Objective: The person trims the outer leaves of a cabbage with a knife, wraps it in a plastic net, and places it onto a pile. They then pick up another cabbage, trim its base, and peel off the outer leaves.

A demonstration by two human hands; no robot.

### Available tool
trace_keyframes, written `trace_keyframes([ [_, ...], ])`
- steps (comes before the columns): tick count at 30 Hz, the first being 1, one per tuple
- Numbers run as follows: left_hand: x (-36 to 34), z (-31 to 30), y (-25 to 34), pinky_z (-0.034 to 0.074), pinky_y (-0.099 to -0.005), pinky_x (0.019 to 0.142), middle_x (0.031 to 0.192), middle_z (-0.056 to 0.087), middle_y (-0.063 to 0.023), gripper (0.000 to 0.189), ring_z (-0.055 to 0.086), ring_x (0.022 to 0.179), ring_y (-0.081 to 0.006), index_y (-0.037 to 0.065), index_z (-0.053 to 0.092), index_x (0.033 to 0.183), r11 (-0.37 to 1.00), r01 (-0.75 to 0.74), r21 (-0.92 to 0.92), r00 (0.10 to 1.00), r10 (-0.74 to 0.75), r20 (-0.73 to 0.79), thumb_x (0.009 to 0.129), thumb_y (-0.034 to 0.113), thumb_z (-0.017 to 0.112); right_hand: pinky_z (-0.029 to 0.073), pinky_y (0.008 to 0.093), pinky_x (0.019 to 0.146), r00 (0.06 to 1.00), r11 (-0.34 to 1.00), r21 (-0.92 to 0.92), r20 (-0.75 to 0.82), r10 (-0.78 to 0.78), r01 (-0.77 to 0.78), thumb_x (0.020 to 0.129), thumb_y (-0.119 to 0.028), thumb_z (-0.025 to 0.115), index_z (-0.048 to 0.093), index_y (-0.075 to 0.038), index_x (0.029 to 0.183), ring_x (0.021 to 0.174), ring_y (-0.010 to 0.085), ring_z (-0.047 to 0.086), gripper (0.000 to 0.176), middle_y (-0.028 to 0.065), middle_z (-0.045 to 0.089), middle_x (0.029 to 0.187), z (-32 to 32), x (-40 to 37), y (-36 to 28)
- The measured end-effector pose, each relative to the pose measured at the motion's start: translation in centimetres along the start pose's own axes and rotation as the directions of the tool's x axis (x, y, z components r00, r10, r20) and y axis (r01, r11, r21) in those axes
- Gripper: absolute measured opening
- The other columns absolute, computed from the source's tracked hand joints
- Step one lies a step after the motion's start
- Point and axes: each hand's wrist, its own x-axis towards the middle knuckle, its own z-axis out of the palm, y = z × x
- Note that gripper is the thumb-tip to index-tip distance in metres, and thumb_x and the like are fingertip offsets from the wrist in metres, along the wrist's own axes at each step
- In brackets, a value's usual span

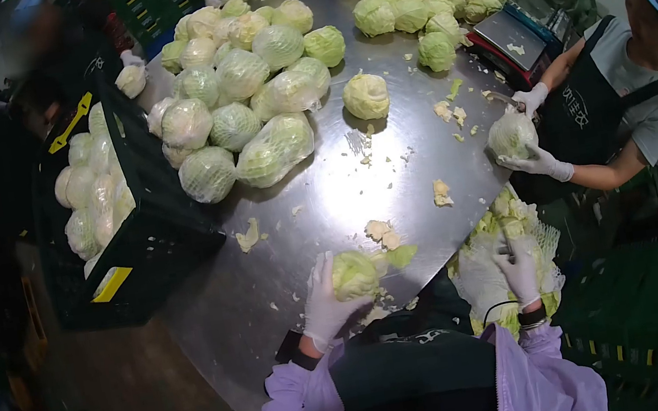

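My left hand (328, 301), in a white glove, grips a trimmed green cabbage (354, 275) from its left side, low over the near edge of the steel table (275, 299). Beside that cabbage lie a loose green leaf (402, 256) and pale leaf scraps (382, 233). My right hand (518, 272), also gloved, is off the table's edge, above a heap of cast-off cabbage leaves (485, 254) with white netting. Its fingers are curled round something thin that I cannot make out.
Wrapped cabbages (236, 126) are piled at the left, beside a dark crate (178, 219) of more. Bare cabbages (418, 5) and a scale (508, 38) stand at the far right. A co-worker (610, 95) holds a cabbage (512, 135) and a tool. Other people stand at the far side.
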Motion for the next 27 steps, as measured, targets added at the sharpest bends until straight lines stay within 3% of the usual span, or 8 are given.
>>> trace_keyframes([
  [3, 1.5, -0.2, -1.9, 0.041, -0.0401, 0.099, 0.127, 0.048, -0.0226, 0.086, 0.049, 0.118, -0.0303, -0.002, 0.036, 0.134, 0.919, 0.166, -0.357, 0.984, -0.176, 0.005, 0.069, 0.032, 0.081, 0.048, 0.0263, 0.060, 0.931, 0.937, 0.142, 0.138, -0.337, 0.318, 0.080, -0.009, 0.069, 0.061, -0.003, 0.115, 0.066, 0.0131, 0.060, 0.037, 0.0075, 0.067, 0.086, 3.0, -0.1, -3.5],
  [5, 2.0, -0.4, -3.9, 0.047, -0.0374, 0.093, 0.119, 0.054, -0.0181, 0.067, 0.056, 0.109, -0.0267, 0.000, 0.041, 0.128, 0.841, 0.178, -0.511, 0.977, -0.213, -0.011, 0.077, 0.030, 0.072, 0.047, 0.0261, 0.058, 0.933, 0.937, 0.287, 0.238, -0.271, 0.199, 0.082, -0.011, 0.069, 0.062, -0.003, 0.113, 0.062, 0.0120, 0.058, 0.033, 0.0061, 0.065, 0.080, 4.9, -0.6, -6.3],
  [8, 2.0, -1.9, -3.0, 0.048, -0.0351, 0.095, 0.123, 0.053, -0.0145, 0.049, 0.057, 0.110, -0.0262, 0.002, 0.043, 0.127, 0.034, 0.264, -0.964, 0.923, -0.297, 0.243, 0.088, 0.028, 0.056, 0.044, 0.0220, 0.053, 0.835, 0.866, 0.493, 0.512, -0.204, -0.090, 0.088, -0.014, 0.064, 0.062, -0.002, 0.111, 0.056, 0.0059, 0.052, 0.027, 0.0001, 0.058, 0.070, 6.4, -0.7, -11.0],
  [17, 1.8, 0.4, -1.8, 0.040, -0.0414, 0.103, 0.133, 0.049, -0.0119, 0.054, 0.048, 0.121, -0.0252, 0.006, 0.041, 0.135, 0.310, 0.151, -0.939, 0.988, -0.088, 0.130, 0.091, 0.034, 0.051, 0.044, 0.0203, 0.059, 0.756, 0.642, 0.692, 0.601, -0.259, -0.329, 0.086, -0.014, 0.067, 0.057, -0.003, 0.117, 0.067, 0.0048, 0.052, 0.034, -0.0021, 0.059, 0.087, 8.1, -0.4, -18.5],
  [19, 1.9, 0.5, -1.5, 0.040, -0.0412, 0.103, 0.133, 0.048, -0.0120, 0.054, 0.048, 0.121, -0.0249, 0.007, 0.041, 0.135, 0.399, 0.128, -0.908, 0.991, -0.081, 0.104, 0.091, 0.037, 0.051, 0.046, 0.0228, 0.064, 0.866, 0.668, 0.744, 0.338, -0.368, -0.007, 0.081, -0.015, 0.073, 0.056, -0.003, 0.115, 0.072, 0.0063, 0.053, 0.040, -0.0013, 0.059, 0.090, 9.4, -0.6, -18.3],
  [24, 1.8, -0.4, 0.0, 0.039, -0.0409, 0.104, 0.134, 0.048, -0.0122, 0.057, 0.047, 0.122, -0.0241, 0.008, 0.043, 0.135, 0.842, 0.012, -0.539, 1.000, 0.003, 0.027, 0.090, 0.042, 0.051, 0.047, 0.0320, 0.068, 0.832, 0.752, 0.485, 0.084, -0.549, 0.447, 0.073, -0.027, 0.078, 0.057, -0.003, 0.105, 0.073, 0.0247, 0.059, 0.045, 0.0104, 0.057, 0.083, 7.6, -1.1, -22.9],
  [26, 1.2, -0.7, 1.3, 0.039, -0.0418, 0.103, 0.132, 0.049, -0.0129, 0.060, 0.049, 0.121, -0.0251, 0.007, 0.043, 0.134, 0.285, 0.137, -0.949, 0.990, -0.069, 0.123, 0.089, 0.045, 0.052, 0.048, 0.0330, 0.066, 0.835, 0.763, 0.467, 0.089, -0.544, 0.447, 0.074, -0.026, 0.076, 0.057, -0.004, 0.104, 0.072, 0.0252, 0.060, 0.042, 0.0108, 0.057, 0.084, 7.9, -0.9, -23.0],
  [27, 1.0, -1.0, 1.9, 0.039, -0.0427, 0.103, 0.130, 0.051, -0.0135, 0.063, 0.050, 0.119, -0.0261, 0.006, 0.043, 0.134, -0.413, 0.193, -0.890, 0.968, -0.069, 0.242, 0.088, 0.048, 0.053, 0.048, 0.0341, 0.064, 0.833, 0.770, 0.451, 0.099, -0.545, 0.450, 0.076, -0.025, 0.075, 0.057, -0.004, 0.103, 0.072, 0.0257, 0.060, 0.039, 0.0113, 0.058, 0.084, 8.0, -0.8, -23.0],
])
